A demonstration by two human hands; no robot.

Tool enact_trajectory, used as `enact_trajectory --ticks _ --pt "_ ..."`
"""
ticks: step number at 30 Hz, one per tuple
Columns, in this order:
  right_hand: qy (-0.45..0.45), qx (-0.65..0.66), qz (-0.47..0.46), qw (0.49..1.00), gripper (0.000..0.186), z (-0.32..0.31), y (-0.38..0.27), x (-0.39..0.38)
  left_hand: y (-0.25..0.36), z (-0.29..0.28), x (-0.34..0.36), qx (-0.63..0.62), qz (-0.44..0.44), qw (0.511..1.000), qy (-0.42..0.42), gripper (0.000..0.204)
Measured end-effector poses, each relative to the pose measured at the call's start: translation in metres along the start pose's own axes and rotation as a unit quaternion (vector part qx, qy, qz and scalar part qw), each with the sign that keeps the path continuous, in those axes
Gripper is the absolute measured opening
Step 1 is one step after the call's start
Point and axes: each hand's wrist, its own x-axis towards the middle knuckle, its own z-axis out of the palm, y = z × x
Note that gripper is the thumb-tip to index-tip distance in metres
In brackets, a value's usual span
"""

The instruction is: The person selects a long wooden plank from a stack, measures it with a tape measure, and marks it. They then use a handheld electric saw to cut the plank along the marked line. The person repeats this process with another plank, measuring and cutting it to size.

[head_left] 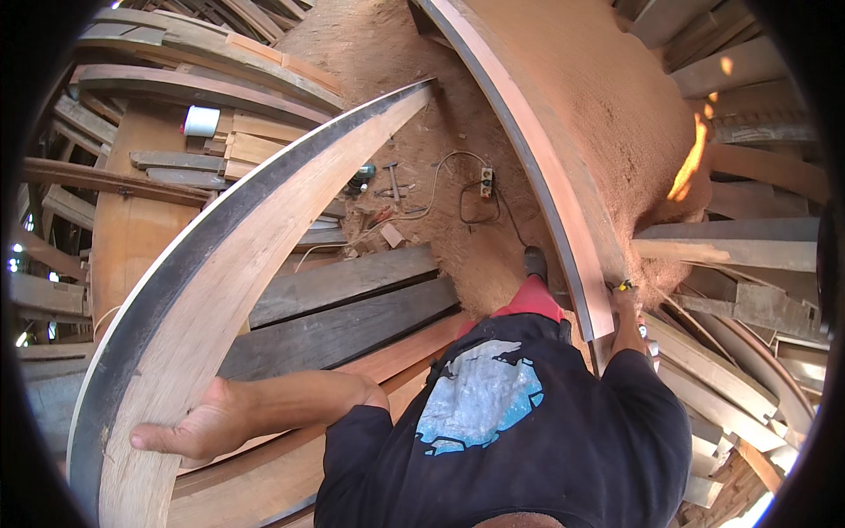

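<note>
My left hand (207,427) grips a long curved wooden plank (198,286) at its near end, the thumb lying on its pale face. The plank has a dark band along its outer edge and rises to a pointed far tip. On the right, my right hand (627,317) is closed at a small yellow-and-black object (624,286), too small to identify. That hand is beside the near end of a second curved beam (537,158), which has a reddish face and a dark side. Whether it touches this beam I cannot tell.
Sawdust (352,44) covers the ground and is heaped at right. A power strip (486,182) with cords, a hammer (394,182) and a green power tool (363,176) lie ahead. A white cylindrical container (201,121) stands at left. Timber stacks (343,317) surround me.
</note>
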Motion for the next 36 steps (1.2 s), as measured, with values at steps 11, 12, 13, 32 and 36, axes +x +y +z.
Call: enact_trajectory --ticks 11,12,13,32,36 --pt "-0.536 0.599 -0.277 0.526 0.063 -0.158 -0.289 -0.097 -0.008 -0.029 -0.005 0.032 -0.079 0.996 0.012 0.088" --pt "-0.57 0.571 -0.332 0.488 0.066 -0.169 -0.325 -0.112 -0.009 -0.037 -0.006 0.025 -0.083 0.996 0.007 0.089" --pt "-0.605 0.536 -0.385 0.445 0.068 -0.18 -0.361 -0.137 -0.008 -0.046 -0.002 0.021 -0.082 0.996 0.002 0.09" --pt "-0.259 -0.1 -0.956 0.098 0.076 -0.247 -0.473 -0.672 0.039 -0.148 -0.018 -0.032 -0.208 0.946 -0.247 0.103" --pt "-0.308 -0.186 -0.932 0.044 0.088 -0.227 -0.463 -0.702 0.039 -0.163 -0.021 -0.114 -0.252 0.938 -0.21 0.093"
